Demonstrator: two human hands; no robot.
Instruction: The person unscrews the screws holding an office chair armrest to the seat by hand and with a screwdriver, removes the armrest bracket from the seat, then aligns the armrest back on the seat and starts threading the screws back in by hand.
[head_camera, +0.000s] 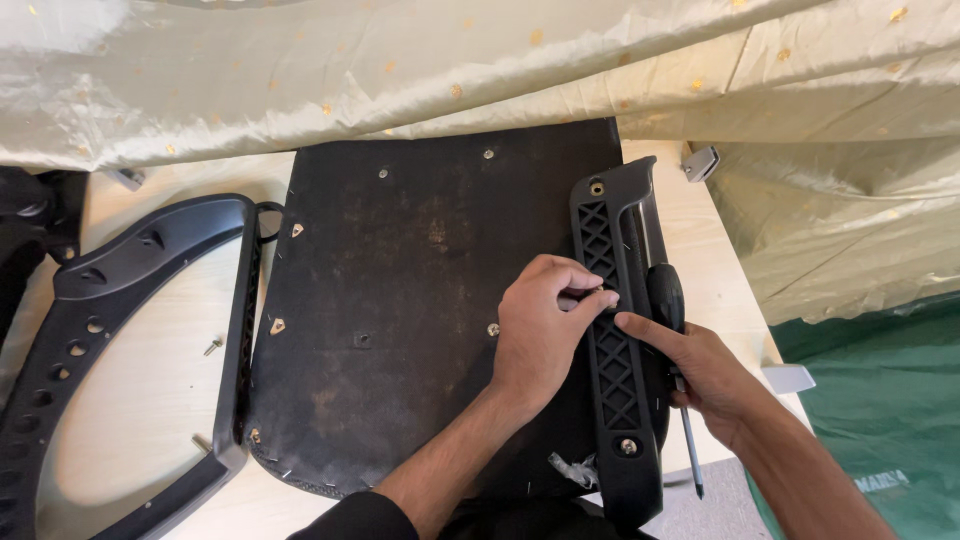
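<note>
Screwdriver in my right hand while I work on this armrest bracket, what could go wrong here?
The screwdriver, pinned under your right hand, overhangs the table edge and could drop. Your left hand fingertips pinch something small at the black bracket; it could slip into the lattice. The loose screw might roll away.

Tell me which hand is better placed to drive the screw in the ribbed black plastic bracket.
Probably the right hand: it already holds the black-handled screwdriver beside the bracket. The left hand pinches something at the bracket's middle.

black lattice-patterned armrest (612, 340), gold-dotted cream cloth (400, 70)
</note>
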